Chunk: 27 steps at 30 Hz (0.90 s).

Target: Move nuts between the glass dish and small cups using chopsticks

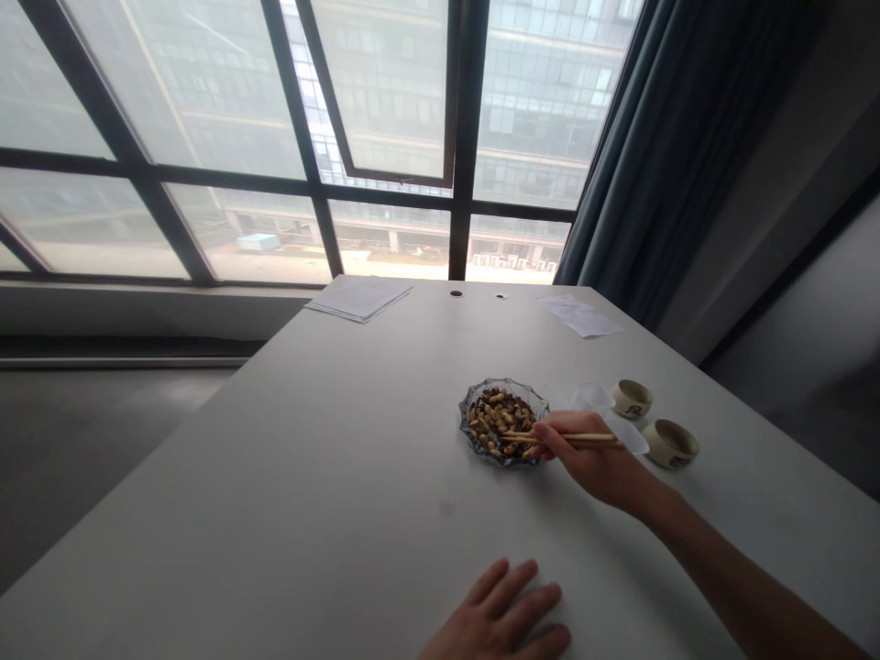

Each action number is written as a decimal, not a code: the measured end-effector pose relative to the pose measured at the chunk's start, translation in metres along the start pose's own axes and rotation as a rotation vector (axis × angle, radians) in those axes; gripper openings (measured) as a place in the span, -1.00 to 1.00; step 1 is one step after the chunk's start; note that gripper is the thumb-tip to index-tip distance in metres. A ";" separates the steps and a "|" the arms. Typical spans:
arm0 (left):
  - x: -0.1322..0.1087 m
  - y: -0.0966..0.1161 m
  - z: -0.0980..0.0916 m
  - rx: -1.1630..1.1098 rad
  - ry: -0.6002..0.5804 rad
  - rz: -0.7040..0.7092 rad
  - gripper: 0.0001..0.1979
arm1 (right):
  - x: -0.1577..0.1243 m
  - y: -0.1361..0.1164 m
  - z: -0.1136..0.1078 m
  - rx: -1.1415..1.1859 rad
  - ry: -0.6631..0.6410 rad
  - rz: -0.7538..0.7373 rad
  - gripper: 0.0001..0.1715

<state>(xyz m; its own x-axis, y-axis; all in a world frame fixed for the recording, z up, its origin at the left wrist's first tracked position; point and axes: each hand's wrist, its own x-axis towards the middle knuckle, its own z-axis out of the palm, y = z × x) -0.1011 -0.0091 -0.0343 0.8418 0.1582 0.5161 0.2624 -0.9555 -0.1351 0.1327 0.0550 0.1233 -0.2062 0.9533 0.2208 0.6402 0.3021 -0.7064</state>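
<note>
My right hand grips a pair of wooden chopsticks at the right side of a scalloped glass bowl. Their tips reach in among the peanuts and darker pieces that fill the bowl. Whether the tips pinch a piece is too small to tell. Nearer to me, my left hand lies flat on the white table with its fingers spread and nothing in it.
Two cream cups with dark characters, a farther one and a nearer one, stand right of the bowl. Clear plastic containers sit beside them, partly behind my right hand. Papers and more sheets lie at the table's far end.
</note>
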 end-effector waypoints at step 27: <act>0.004 -0.010 -0.018 -0.077 -0.082 0.059 -0.61 | -0.168 0.130 -0.087 0.783 1.315 0.410 -0.65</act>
<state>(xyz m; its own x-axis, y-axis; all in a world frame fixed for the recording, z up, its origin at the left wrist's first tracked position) -0.1092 -0.0030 -0.0160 0.8913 0.1180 0.4377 0.1770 -0.9795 -0.0962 0.3155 -0.0659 0.0527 0.9016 0.4301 0.0460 -0.1210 0.3530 -0.9278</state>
